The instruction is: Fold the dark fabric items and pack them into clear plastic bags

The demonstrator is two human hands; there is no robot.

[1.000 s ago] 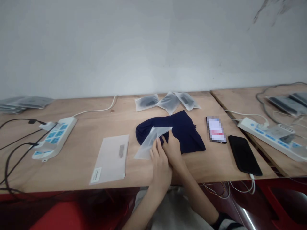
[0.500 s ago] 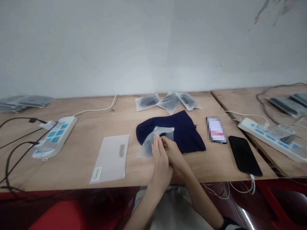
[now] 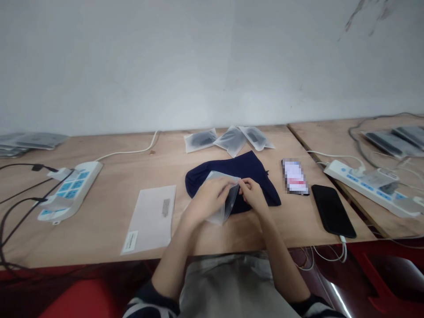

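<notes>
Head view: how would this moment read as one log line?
left hand: holds clear bag | right hand: pinches bag's edge | under them: navy cloth on table

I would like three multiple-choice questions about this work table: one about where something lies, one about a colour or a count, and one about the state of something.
1. Where does the white envelope lie?
A. left of the dark cloth
B. on the black phone
C. under the power strip

2. How many small filled bags lie at the far edge of the table, behind the cloth?
A. one
B. three
C. six

3. What is the state of the frosted plastic bag?
A. flat and untouched
B. held by both hands
C. hanging off the table edge

Answers: 1 A, the envelope is left of the navy cloth. 2 B, three bags fan out there. 3 B, the left hand and right hand both grip it.
</notes>
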